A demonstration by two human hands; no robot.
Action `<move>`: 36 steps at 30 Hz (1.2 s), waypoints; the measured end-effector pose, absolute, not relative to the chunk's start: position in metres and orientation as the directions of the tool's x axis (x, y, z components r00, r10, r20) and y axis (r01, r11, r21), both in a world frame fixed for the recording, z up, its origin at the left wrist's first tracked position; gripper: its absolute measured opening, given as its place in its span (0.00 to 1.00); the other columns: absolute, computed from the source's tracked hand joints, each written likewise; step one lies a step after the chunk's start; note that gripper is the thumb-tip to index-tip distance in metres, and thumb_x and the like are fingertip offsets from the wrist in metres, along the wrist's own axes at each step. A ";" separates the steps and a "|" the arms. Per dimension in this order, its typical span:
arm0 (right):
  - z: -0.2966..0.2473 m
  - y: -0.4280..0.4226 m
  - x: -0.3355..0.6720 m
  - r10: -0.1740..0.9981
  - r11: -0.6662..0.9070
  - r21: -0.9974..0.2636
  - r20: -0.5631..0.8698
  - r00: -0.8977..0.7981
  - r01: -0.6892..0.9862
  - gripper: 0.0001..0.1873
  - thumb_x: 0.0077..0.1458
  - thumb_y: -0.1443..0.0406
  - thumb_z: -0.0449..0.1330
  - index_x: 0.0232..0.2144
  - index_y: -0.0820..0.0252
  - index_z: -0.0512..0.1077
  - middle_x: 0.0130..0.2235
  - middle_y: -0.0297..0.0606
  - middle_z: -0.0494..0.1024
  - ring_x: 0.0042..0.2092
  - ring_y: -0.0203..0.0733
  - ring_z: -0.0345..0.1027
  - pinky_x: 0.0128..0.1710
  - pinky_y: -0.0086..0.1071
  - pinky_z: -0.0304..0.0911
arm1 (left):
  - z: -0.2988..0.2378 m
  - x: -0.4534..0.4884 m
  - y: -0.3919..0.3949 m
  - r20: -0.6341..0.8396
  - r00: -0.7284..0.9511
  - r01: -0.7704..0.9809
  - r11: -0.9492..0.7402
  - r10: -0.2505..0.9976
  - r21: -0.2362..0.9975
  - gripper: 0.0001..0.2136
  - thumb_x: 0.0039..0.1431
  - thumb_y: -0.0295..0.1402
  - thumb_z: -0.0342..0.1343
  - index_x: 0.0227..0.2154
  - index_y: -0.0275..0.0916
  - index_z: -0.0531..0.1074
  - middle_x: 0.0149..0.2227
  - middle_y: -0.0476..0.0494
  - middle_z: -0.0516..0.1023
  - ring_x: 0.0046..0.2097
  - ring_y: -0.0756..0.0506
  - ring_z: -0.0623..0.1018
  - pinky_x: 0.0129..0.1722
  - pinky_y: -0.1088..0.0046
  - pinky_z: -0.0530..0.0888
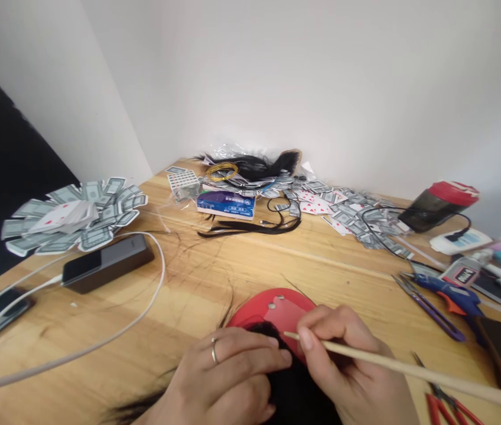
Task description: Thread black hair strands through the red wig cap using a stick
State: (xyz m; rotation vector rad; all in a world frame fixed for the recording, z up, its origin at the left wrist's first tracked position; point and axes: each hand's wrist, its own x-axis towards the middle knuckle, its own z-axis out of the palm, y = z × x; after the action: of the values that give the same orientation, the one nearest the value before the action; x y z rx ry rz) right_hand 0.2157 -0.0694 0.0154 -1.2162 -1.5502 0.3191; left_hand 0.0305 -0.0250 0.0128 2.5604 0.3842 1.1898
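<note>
My left hand, a ring on one finger, presses its closed fingers onto a clump of black hair lying on a red disc at the table's near edge. My right hand pinches a long thin wooden stick, its tip pointing left over the hair and the disc. The stick runs off to the lower right. Most of the hair and the lower part of the disc are hidden under both hands.
On the wooden table: a power bank with a white cable, a fan of playing cards, a blue box, scattered cards, more black hair, a glue gun, scissors, red-handled pliers, a red-lidded bottle.
</note>
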 end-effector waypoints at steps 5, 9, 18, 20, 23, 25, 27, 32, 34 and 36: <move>0.009 -0.069 0.215 0.791 0.453 -0.730 0.594 0.148 0.512 0.11 0.57 0.73 0.57 0.26 0.54 0.67 0.22 0.27 0.73 0.22 0.32 0.69 0.22 0.20 0.66 | 0.006 0.034 -0.024 0.733 0.598 0.131 -0.941 0.325 0.311 0.12 0.69 0.28 0.48 0.28 0.37 0.70 0.37 0.42 0.86 0.42 0.48 0.84 0.46 0.77 0.80; 0.004 -0.070 0.215 0.801 0.441 -0.731 0.582 0.139 0.522 0.11 0.58 0.72 0.57 0.26 0.54 0.66 0.22 0.25 0.72 0.22 0.31 0.68 0.22 0.20 0.63 | 0.006 0.033 -0.024 0.738 0.592 0.127 -0.942 0.323 0.310 0.13 0.69 0.27 0.48 0.27 0.36 0.69 0.37 0.42 0.85 0.42 0.48 0.83 0.46 0.77 0.79; 0.005 -0.072 0.219 0.840 0.376 -0.726 0.529 0.118 0.577 0.10 0.61 0.70 0.56 0.28 0.52 0.65 0.22 0.23 0.70 0.22 0.30 0.64 0.22 0.19 0.60 | 0.007 0.030 -0.027 0.662 0.650 0.137 -0.914 0.373 0.382 0.10 0.69 0.27 0.49 0.31 0.36 0.71 0.41 0.42 0.85 0.46 0.47 0.82 0.50 0.77 0.76; 0.007 -0.072 0.220 0.843 0.365 -0.725 0.524 0.124 0.585 0.10 0.60 0.70 0.57 0.28 0.52 0.66 0.23 0.23 0.70 0.22 0.30 0.64 0.23 0.19 0.60 | 0.005 0.031 -0.027 0.702 0.612 0.112 -0.919 0.363 0.378 0.10 0.70 0.27 0.47 0.33 0.35 0.71 0.40 0.41 0.85 0.45 0.47 0.82 0.49 0.77 0.77; 0.009 -0.070 0.218 0.848 0.353 -0.751 0.509 0.148 0.557 0.10 0.60 0.71 0.57 0.27 0.52 0.66 0.24 0.23 0.69 0.24 0.30 0.65 0.24 0.18 0.60 | 0.004 0.032 -0.027 0.758 0.539 0.059 -0.914 0.367 0.400 0.10 0.70 0.28 0.45 0.35 0.37 0.70 0.38 0.40 0.85 0.43 0.47 0.82 0.46 0.76 0.77; 0.009 -0.070 0.217 0.856 0.337 -0.778 0.487 0.170 0.530 0.11 0.61 0.70 0.56 0.27 0.52 0.65 0.23 0.23 0.68 0.23 0.30 0.64 0.23 0.19 0.60 | 0.005 0.031 -0.028 0.666 0.601 0.073 -0.860 0.442 0.505 0.06 0.68 0.25 0.48 0.39 0.37 0.70 0.41 0.41 0.84 0.45 0.47 0.81 0.49 0.75 0.76; 0.011 -0.069 0.216 0.870 0.309 -0.798 0.457 0.184 0.517 0.12 0.61 0.69 0.56 0.25 0.53 0.65 0.22 0.24 0.66 0.22 0.30 0.62 0.22 0.20 0.58 | 0.007 0.029 -0.030 0.568 0.639 0.080 -0.780 0.518 0.621 0.09 0.66 0.23 0.49 0.45 0.39 0.70 0.44 0.43 0.83 0.48 0.47 0.80 0.51 0.75 0.74; 0.015 -0.070 0.217 0.924 0.221 -0.853 0.338 0.178 0.472 0.13 0.63 0.64 0.55 0.25 0.54 0.65 0.22 0.25 0.65 0.22 0.32 0.61 0.22 0.24 0.57 | 0.012 0.022 -0.029 0.229 0.617 0.168 -0.410 0.753 0.897 0.13 0.71 0.32 0.44 0.42 0.42 0.75 0.41 0.47 0.81 0.40 0.50 0.77 0.41 0.78 0.72; 0.014 -0.070 0.218 0.932 0.216 -0.870 0.320 0.174 0.443 0.13 0.63 0.62 0.55 0.25 0.54 0.65 0.22 0.26 0.66 0.23 0.33 0.62 0.23 0.25 0.58 | 0.017 0.020 -0.027 0.127 0.562 0.228 -0.301 0.818 0.926 0.15 0.71 0.38 0.44 0.39 0.41 0.76 0.38 0.47 0.80 0.37 0.49 0.75 0.37 0.77 0.70; 0.013 -0.070 0.218 0.940 0.209 -0.886 0.299 0.166 0.413 0.14 0.63 0.60 0.55 0.25 0.54 0.65 0.22 0.27 0.65 0.23 0.34 0.61 0.24 0.26 0.57 | 0.026 0.018 -0.025 0.123 0.533 0.266 -0.303 0.837 0.915 0.15 0.70 0.40 0.44 0.38 0.40 0.74 0.37 0.46 0.78 0.38 0.48 0.74 0.39 0.75 0.69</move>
State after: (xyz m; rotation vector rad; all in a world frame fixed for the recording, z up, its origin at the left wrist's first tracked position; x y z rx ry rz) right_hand 0.2183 -0.0699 0.0133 -1.3811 -1.4258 0.6291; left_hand 0.0182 -0.0245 0.0258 1.8345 0.9119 0.7651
